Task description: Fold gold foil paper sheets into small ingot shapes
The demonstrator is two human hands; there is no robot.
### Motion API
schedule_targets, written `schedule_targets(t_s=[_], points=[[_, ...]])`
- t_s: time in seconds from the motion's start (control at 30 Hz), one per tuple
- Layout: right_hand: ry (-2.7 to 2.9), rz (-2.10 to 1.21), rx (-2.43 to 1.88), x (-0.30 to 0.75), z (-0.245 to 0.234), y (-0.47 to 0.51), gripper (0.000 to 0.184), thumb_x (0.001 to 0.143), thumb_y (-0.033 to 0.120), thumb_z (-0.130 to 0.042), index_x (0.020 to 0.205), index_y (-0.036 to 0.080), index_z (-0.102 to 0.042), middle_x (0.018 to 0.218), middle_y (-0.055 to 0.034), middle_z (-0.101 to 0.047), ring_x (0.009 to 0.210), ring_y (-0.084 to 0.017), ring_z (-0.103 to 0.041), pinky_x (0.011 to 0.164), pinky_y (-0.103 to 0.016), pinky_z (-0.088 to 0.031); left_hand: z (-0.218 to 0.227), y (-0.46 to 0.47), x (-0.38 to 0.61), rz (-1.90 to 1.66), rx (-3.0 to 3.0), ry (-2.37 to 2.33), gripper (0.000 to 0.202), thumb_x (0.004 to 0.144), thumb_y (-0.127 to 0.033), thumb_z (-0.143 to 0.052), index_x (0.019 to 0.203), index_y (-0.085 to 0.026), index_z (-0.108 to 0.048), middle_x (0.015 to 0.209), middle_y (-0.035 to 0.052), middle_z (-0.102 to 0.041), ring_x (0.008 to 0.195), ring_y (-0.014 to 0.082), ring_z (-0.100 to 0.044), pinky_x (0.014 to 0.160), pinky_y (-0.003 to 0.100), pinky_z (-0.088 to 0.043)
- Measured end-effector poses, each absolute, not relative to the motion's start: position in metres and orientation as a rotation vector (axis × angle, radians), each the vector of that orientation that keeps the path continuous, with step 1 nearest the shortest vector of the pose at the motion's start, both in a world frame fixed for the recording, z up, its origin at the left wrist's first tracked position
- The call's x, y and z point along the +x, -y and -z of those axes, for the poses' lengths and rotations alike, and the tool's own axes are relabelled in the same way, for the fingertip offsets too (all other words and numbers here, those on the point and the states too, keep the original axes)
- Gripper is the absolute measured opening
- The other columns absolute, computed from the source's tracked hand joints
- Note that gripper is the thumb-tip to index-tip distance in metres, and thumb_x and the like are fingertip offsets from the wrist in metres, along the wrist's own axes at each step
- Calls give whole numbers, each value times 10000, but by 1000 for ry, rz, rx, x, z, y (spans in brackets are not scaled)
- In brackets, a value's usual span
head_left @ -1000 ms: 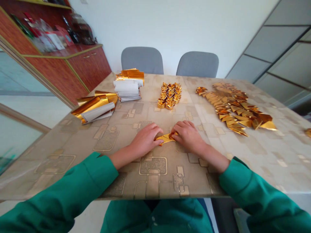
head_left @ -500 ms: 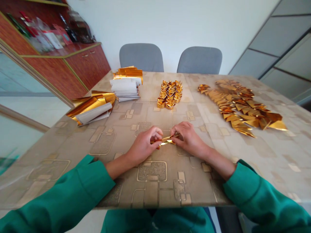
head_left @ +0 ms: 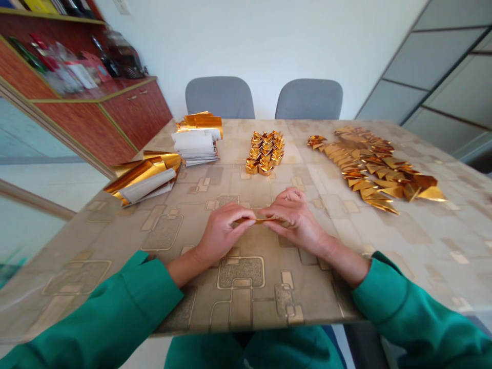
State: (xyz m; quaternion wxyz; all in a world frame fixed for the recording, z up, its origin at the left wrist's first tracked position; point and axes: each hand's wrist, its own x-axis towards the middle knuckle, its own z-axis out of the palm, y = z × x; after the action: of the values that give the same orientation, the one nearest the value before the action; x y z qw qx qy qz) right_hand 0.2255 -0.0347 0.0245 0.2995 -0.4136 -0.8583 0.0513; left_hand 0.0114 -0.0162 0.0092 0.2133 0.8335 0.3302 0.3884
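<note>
Gold strip point(head_left: 261, 221), seen edge-on, lies between the two hands, inward from the middle of the table's point(head_left: 241, 307) near edge; contact with the tabletop cannot be judged. Left hand point(head_left: 221, 231): thumb and fingers pinched on the strip's left end. Right hand point(head_left: 299, 219): pinched on its right end. Gold ingots point(head_left: 266, 154) stand in rows toward the far edge; foil pile point(head_left: 371, 166) toward the far right corner.

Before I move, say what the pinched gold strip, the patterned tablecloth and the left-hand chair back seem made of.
Gold strip: probably foil paper; shiny, thin, metallic glint.
Patterned tablecloth: perhaps vinyl; satin, with pale sheen at right.
Left-hand chair back: possibly grey fabric; matte, no sharp highlights.
</note>
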Motion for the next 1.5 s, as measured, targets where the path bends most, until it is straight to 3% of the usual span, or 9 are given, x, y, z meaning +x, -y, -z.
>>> schedule_targets(t_s=[0.2,0.43,0.53,0.67,0.83,1.03,1.2,1.33,1.5], points=[[2168,-25,-998,221,-29,38,168,902,205,-598,762,224,-688,700,2,-670,783,-173,-533,849,-368,-335,-13,10,8,-1269,2566,-735,68,898,-193,-633,851,-178,-679,724,8,-700,672,135,-598,652,264,-456],[2079,3,-1008,229,-33,35,133,842,142,-633,733,217,-645,667,17,-619,737,-165,-532,825,-361,-381,-8,-3,0,-1263,2628,-728,185,913,-160,-594,1078,-194,-671,949,47,-746,842,149,-658,776,278,-502],[2010,221,-1065,233,-35,36,111,853,155,-648,766,224,-649,693,10,-642,772,-180,-529,849,-386,-374,-9,-4,0,-1404,2203,-1052,115,894,-207,-601,977,-182,-678,988,61,-731,911,173,-657,820,307,-507],[1966,550,-1035,234,-37,38,101,836,157,-689,860,248,-655,741,24,-699,783,-190,-516,889,-418,-360,-10,5,8,-1052,1417,-1057,244,837,-378,-677,929,-152,-664,820,60,-732,668,159,-674,624,276,-527],[2016,715,-1001,229,-32,39,131,845,153,-689,906,261,-649,756,39,-718,765,-186,-503,882,-415,-355,-12,25,22,-806,987,-780,323,781,-386,-761,974,-134,-703,1005,110,-748,900,194,-716,827,306,-558],[2249,627,-869,215,-24,42,170,913,114,-602,1000,248,-660,862,28,-734,779,-168,-515,917,-399,-355,-8,30,27,-1001,725,-773,169,748,-252,-789,844,-146,-698,859,25,-741,821,130,-701,833,271,-562],[2216,351,-930,220,-24,36,298,902,138,-617,1176,255,-624,1053,-47,-684,938,-209,-552,875,-421,-395,-11,23,24,-1109,627,-810,197,725,-193,-766,896,-151,-677,895,37,-748,808,143,-707,781,276,-579],[2170,-16,-859,224,-22,32,253,898,167,-621,1138,247,-624,1073,-74,-617,996,-215,-572,819,-386,-479,-11,23,25,-1063,644,-823,193,720,-207,-768,870,-143,-664,831,38,-740,723,137,-697,711,271,-587],[2207,-71,-756,224,-20,31,140,899,195,-629,1012,253,-688,1006,-55,-626,915,-192,-582,773,-353,-489,-10,26,25,-1029,683,-812,269,660,-226,-829,856,-135,-670,812,24,-725,703,115,-680,690,241,-579]])
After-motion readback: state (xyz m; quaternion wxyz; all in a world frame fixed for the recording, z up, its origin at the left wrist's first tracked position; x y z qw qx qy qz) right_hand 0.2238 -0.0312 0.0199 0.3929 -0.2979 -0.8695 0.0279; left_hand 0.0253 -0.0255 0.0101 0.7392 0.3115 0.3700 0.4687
